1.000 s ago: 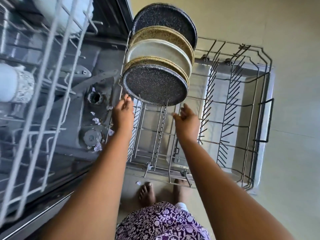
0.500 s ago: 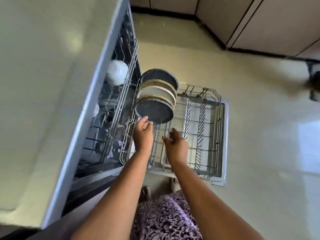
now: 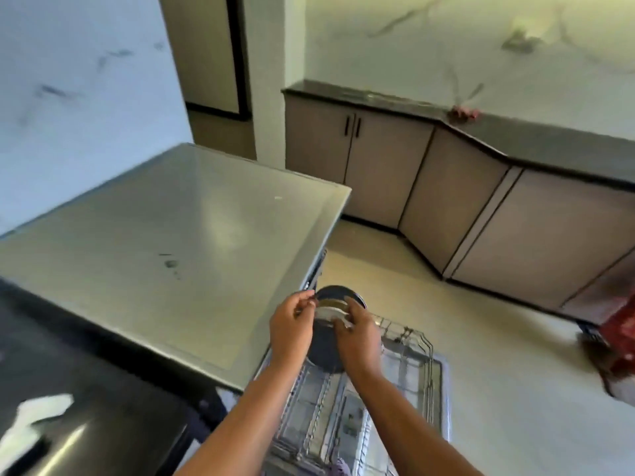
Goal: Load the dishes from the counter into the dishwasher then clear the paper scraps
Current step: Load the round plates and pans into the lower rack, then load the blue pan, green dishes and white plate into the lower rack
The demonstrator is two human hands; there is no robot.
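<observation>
A single wide-angle view, worn at head height, looks forward and steeply down past the counter's [image 3: 171, 242] right edge onto the pulled-out dishwasher rack [image 3: 417, 369] below. The left hand [image 3: 290, 329] and right hand [image 3: 360, 341] sit low at centre, near the lens. The cabinets [image 3: 378, 173] stand well beyond, tilted and blurred.

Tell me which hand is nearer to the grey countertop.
Left. The left hand sits right beside the edge of the countertop, just left of the plates. The right hand is farther off, on the other side of the plates, over the rack.
</observation>
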